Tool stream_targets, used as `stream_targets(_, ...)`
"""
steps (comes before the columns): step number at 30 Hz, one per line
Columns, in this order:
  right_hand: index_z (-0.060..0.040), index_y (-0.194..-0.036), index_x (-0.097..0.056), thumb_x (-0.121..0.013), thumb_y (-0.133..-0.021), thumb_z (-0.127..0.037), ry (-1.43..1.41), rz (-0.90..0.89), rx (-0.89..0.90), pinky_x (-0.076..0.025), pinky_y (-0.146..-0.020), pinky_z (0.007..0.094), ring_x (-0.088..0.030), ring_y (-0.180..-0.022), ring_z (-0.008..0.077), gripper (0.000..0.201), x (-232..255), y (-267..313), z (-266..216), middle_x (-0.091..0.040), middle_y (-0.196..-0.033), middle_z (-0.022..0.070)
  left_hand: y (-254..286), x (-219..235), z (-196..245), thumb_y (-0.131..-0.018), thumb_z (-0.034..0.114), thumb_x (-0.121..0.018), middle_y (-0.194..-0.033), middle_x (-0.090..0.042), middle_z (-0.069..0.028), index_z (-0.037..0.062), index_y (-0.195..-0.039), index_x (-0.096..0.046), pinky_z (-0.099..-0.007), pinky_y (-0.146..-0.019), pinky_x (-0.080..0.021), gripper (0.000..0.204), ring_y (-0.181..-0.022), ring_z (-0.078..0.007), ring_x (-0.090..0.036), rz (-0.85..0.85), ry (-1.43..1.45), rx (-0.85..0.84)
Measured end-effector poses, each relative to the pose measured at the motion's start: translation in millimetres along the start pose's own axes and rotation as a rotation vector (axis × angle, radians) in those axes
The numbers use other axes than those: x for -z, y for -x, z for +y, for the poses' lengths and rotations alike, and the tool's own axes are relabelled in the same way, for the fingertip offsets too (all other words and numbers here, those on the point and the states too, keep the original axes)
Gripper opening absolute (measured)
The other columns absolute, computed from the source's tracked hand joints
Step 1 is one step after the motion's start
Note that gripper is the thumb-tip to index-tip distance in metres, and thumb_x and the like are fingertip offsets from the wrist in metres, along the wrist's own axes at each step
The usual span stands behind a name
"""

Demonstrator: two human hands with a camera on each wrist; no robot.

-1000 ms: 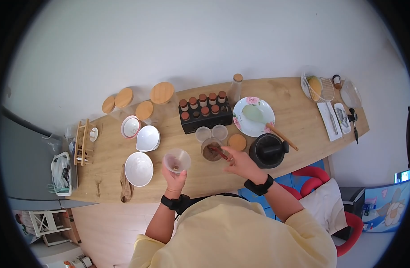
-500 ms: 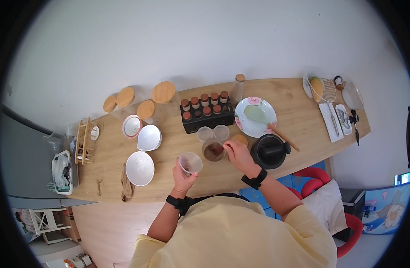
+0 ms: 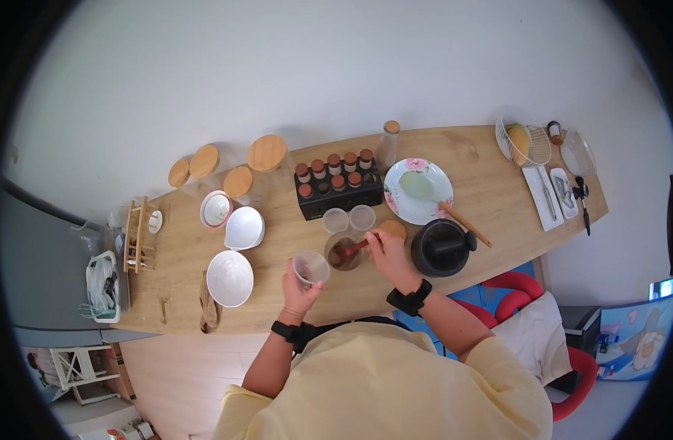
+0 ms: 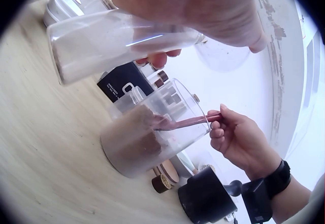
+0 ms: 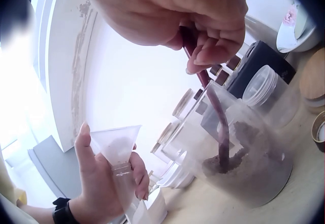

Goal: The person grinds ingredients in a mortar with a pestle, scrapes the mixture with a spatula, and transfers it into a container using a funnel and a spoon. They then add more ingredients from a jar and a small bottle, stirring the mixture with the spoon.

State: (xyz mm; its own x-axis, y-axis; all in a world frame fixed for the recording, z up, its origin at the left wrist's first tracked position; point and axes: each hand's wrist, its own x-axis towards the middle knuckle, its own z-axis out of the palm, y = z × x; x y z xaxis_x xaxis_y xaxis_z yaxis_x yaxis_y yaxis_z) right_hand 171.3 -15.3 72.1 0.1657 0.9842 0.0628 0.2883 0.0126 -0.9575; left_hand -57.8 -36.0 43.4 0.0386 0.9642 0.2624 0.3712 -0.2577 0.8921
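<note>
Red spoon (image 3: pixel 352 250), head view: its working end sat inside the clear jar (image 3: pixel 339 265), and its long axis ran from there toward the person's right side, up to the right hand (image 3: pixel 395 260). That hand was the nearer one to the spoon; its fingers pinched the handle. The left hand (image 3: pixel 300 297) held the funnel (image 3: pixel 311 268) assembly on the left side of the jar, near it but apart. Relative to the earliest frame, the funnel stood closer to the jar; relative to the preceding frame, more of the spoon handle was exposed.

Left wrist view: the bottle (image 4: pixel 81 48) was gripped in the left hand, its mouth end toward the funnel. The spoon crossed the jar rim, with brown powder (image 4: pixel 129 137) inside the jar.

Right wrist view: the funnel was seated at the bottle mouth, wide end up, left fingers curled around the neck. The spoon's lower end met the powder.
</note>
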Motion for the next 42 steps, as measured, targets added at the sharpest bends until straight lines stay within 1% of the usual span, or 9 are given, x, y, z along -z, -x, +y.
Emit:
stream_targets(7, 0.0013, -0.091, -0.060, -0.051, -0.092, -0.020, -0.122, 0.023, -0.093, -0.043, -0.048, 0.0244, -0.054, -0.050, 0.0103, 0.023, 13, -3, 0, -0.058, -0.062, 0.0053, -1, 4, -1, -0.062, 0.039, -0.073, -0.067, -0.054, -0.0091, 0.0032, -0.099, -0.047, -0.0310, -0.055, -0.046, 0.059, -0.058, -0.0215, -0.057, -0.007, 0.017, -0.015)
stream_targets(14, -0.0008, -0.088, -0.061, -0.047, -0.095, -0.022, -0.318, 0.043, -0.196, -0.039, -0.045, 0.0194, -0.048, -0.049, 0.0050, 0.026, 46, -2, -7, -0.055, -0.062, 0.0001, 3, 1, -1, -0.062, 0.038, -0.073, -0.067, -0.054, -0.0091, 0.0026, -0.099, -0.047, -0.0306, -0.055, -0.046, 0.058, -0.057, -0.0218, -0.056, -0.057, 0.019, -0.007)
stream_targets(25, -0.0027, -0.088, -0.060, -0.047, -0.095, -0.024, -0.507, 0.043, -0.292, -0.039, -0.046, 0.0194, -0.049, -0.050, 0.0059, 0.026, 71, 0, -27, -0.054, -0.062, -0.0005, 0, -13, -2, -0.065, 0.036, -0.071, -0.076, -0.056, -0.0114, -0.0003, -0.105, -0.047, -0.0313, -0.063, -0.046, 0.060, -0.069, -0.0215, -0.057, -0.141, 0.148, 0.012)
stream_targets(27, -0.0028, -0.088, -0.060, -0.047, -0.095, -0.024, -0.521, 0.024, -0.297, -0.039, -0.047, 0.0193, -0.049, -0.050, 0.0060, 0.026, 70, 1, -40, -0.054, -0.062, -0.0005, 0, -14, -2, -0.067, 0.042, -0.070, -0.078, -0.057, -0.0108, -0.0017, -0.106, -0.047, -0.0307, -0.064, -0.046, 0.063, -0.071, -0.0203, -0.057, -0.173, 0.214, 0.028)
stream_targets(34, -0.0014, -0.092, -0.059, -0.048, -0.095, -0.022, -0.441, -0.137, -0.167, -0.041, -0.050, 0.0192, -0.048, -0.052, 0.0053, 0.024, 57, 12, -87, -0.055, -0.065, 0.0002, 0, -20, 24, -0.069, 0.057, -0.065, -0.084, -0.058, -0.0102, -0.0040, -0.105, -0.047, -0.0304, -0.070, -0.047, 0.073, -0.077, -0.0190, -0.058, -0.101, 0.354, 0.004)
stream_targets(36, 0.0002, -0.095, -0.058, -0.045, -0.096, -0.019, -0.348, -0.198, -0.078, -0.040, -0.052, 0.0183, -0.049, -0.056, 0.0047, 0.023, 55, 18, -100, -0.056, -0.068, 0.0005, 0, -21, 21, -0.062, 0.070, -0.066, -0.087, -0.057, -0.0079, -0.0003, -0.109, -0.043, -0.0247, -0.058, -0.048, 0.088, -0.074, -0.0126, -0.058, -0.113, 0.391, -0.006)
stream_targets(37, 0.0002, -0.095, -0.058, -0.045, -0.096, -0.019, -0.349, -0.200, -0.079, -0.040, -0.052, 0.0183, -0.049, -0.056, 0.0047, 0.023, 54, 21, -107, -0.056, -0.068, 0.0005, 0, -19, 22, -0.062, 0.070, -0.066, -0.087, -0.057, -0.0079, -0.0003, -0.109, -0.043, -0.0247, -0.058, -0.048, 0.088, -0.074, -0.0126, -0.058, -0.111, 0.391, -0.005)
stream_targets(40, 0.0000, -0.097, -0.058, -0.047, -0.095, -0.015, -0.219, -0.237, 0.082, -0.042, -0.054, 0.0182, -0.050, -0.057, 0.0045, 0.019, 55, 28, -120, -0.055, -0.068, 0.0008, 1, -16, 21, -0.060, 0.072, -0.066, -0.089, -0.057, -0.0085, 0.0017, -0.111, -0.040, -0.0248, -0.055, -0.048, 0.091, -0.070, -0.0135, -0.059, -0.128, 0.453, 0.059)
stream_targets(42, -0.0013, -0.097, -0.058, -0.052, -0.090, -0.008, -0.076, -0.262, 0.333, -0.043, -0.056, 0.0219, -0.053, -0.059, 0.0101, 0.012, 56, 30, -124, -0.056, -0.070, 0.0050, 1, -14, 19, -0.059, 0.073, -0.066, -0.090, -0.056, -0.0086, 0.0030, -0.112, -0.038, -0.0248, -0.053, -0.048, 0.092, -0.067, -0.0144, -0.059, -0.100, 0.458, 0.053)
